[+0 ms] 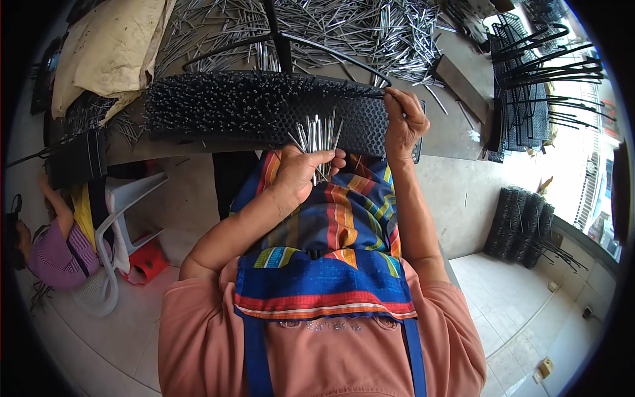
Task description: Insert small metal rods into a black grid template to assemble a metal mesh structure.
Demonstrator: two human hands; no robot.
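A bundle of thin silvery metal rods stands roughly upright in my left hand, the thumb pressed across it. It is held at the near edge of a long black perforated panel. Dark-looking rods stand densely in the panel's left and middle holes, while the holes toward the right show bare. Over the panel's right end, my right hand has its fingers pinched together; whatever is between them is too small to make out. A bent black wire handle arches behind the panel.
Loose metal rods lie heaped across the back of the table. Brown paper covers the left side. Black wire racks with long prongs stand at the right, more black racks on the floor. Another person sits at the left beside a grey chair.
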